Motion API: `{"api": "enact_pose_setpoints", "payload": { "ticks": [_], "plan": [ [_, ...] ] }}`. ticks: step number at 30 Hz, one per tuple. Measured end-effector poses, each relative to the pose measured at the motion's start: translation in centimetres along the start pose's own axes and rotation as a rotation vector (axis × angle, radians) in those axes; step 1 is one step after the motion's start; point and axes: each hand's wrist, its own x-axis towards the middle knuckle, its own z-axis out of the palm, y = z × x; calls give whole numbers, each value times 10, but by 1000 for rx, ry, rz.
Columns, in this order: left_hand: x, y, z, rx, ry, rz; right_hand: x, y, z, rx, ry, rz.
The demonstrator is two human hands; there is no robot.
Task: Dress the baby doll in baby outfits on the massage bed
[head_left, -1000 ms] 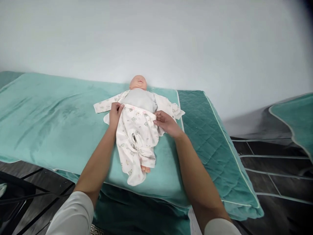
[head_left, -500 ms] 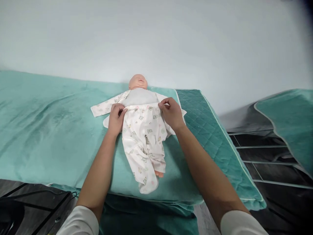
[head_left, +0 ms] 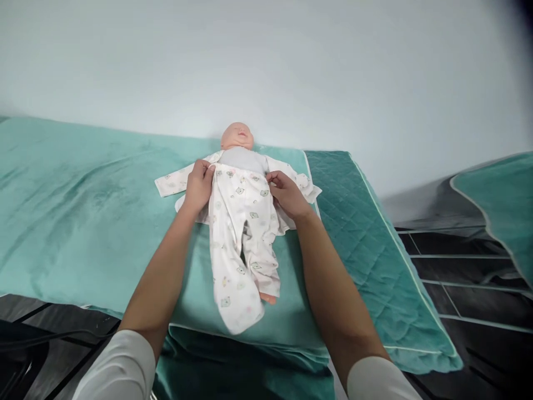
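Note:
A baby doll lies on its back, head toward the wall. White patterned trousers cover its lower body, and a foot shows below one leg cuff. The other trouser leg reaches lower, its foot hidden. My left hand pinches the waistband at its left end. At the right end, my right hand has its fingers closed on the waistband. A matching long-sleeved top lies spread out under the doll, with a plain pale layer across the chest.
The doll rests on a bed with a light green cover. A darker quilted cover drapes over the right end. Behind stands a white wall. At the right are a dark rack with metal bars and another green cover.
The waistband has moved up the doll's belly, my left hand rising with it. My right hand has shifted slightly down and left. The longer trouser leg hangs straighter.

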Motion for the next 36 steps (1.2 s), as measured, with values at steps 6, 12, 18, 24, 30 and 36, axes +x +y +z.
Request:
{"api": "enact_pose_setpoints", "payload": {
  "ticks": [6,12,18,24,30,36],
  "plan": [
    [7,-10,6,-79,-44,-56,2,-7,-8,-103,-55,35],
    [-15,-6,-8,127,-68,25,9,-2,6,-432,370,7],
    [-15,3,-23,186,-254,-220,2,2,-2,-409,134,181],
    [-21,25,-34,30,-560,-356,0,-1,-2,-19,-53,238],
    [-25,14,-24,-424,-541,-435,-6,-4,8,337,-126,202],
    [-21,2,-19,-607,-396,-510,-8,-8,17,412,-117,111]
  ]
}}
